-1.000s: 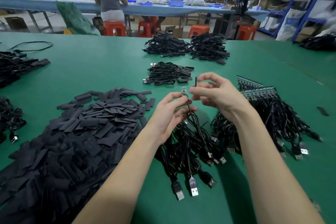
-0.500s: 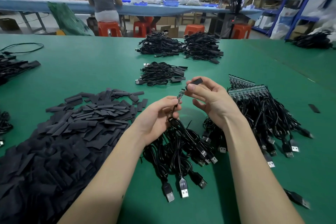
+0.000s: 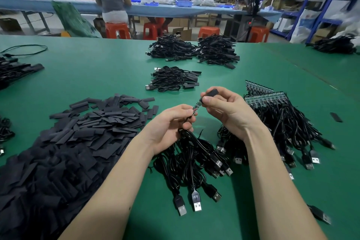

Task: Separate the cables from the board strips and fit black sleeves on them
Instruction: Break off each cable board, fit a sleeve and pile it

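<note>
My left hand (image 3: 171,124) pinches a black USB cable (image 3: 191,154) just below its small green circuit board (image 3: 197,105), which points up and to the right. My right hand (image 3: 226,107) pinches a black sleeve (image 3: 211,92) whose lower end meets the board's tip. Under my hands lies a bunch of black USB cables (image 3: 196,163). To the right lie green board strips (image 3: 265,97) with many cables (image 3: 288,126) still attached. A large heap of flat black sleeves (image 3: 68,146) covers the table's left side.
Piles of sleeved cables lie further back: a near pile (image 3: 173,79) and two far piles (image 3: 194,49). More cables lie at the left edge (image 3: 13,72) and far right (image 3: 335,45). Two people work at a blue table (image 3: 58,7) beyond, with orange stools (image 3: 116,30).
My right hand has brought the sleeve down from above the board to the board's tip. My left hand keeps its pinch on the cable.
</note>
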Motion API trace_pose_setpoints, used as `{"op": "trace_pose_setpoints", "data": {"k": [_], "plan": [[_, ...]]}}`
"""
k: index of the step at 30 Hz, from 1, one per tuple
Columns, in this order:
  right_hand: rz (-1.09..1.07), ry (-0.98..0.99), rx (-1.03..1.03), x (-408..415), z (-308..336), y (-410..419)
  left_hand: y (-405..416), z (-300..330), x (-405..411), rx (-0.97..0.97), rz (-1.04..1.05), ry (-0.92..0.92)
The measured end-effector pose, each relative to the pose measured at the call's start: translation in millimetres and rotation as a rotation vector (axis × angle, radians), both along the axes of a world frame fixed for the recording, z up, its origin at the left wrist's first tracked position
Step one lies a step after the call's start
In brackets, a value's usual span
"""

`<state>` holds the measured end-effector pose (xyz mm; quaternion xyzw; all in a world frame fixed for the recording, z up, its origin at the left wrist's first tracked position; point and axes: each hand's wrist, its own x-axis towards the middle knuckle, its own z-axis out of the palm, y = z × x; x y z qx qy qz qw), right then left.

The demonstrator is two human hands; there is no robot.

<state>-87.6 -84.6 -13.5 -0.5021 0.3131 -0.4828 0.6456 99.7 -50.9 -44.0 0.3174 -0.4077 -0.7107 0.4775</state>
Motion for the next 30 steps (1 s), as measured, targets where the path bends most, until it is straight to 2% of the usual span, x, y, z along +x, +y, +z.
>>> {"op": "trace_pose_setpoints", "data": {"k": [6,10,15,22,30], "plan": [[0.120,0.024,0.033,-7.0,-1.0,3.4,2.1,10.8,16.6,-0.125,-0.130,-0.206],[0.248,0.072,0.022,-8.8,0.2,6.0,4.0,16.5,24.1,-0.172,-0.170,-0.282],[0.271,0.141,-0.026,-12.9,1.6,8.0,6.1,19.1,25.4,-0.199,-0.182,-0.310],[0.261,0.050,-0.072,-8.1,-1.1,8.3,4.5,17.8,25.3,-0.204,-0.127,-0.272],[0.234,0.120,-0.158,-0.5,1.6,7.8,4.0,19.9,24.4,-0.212,-0.113,-0.269]]}}
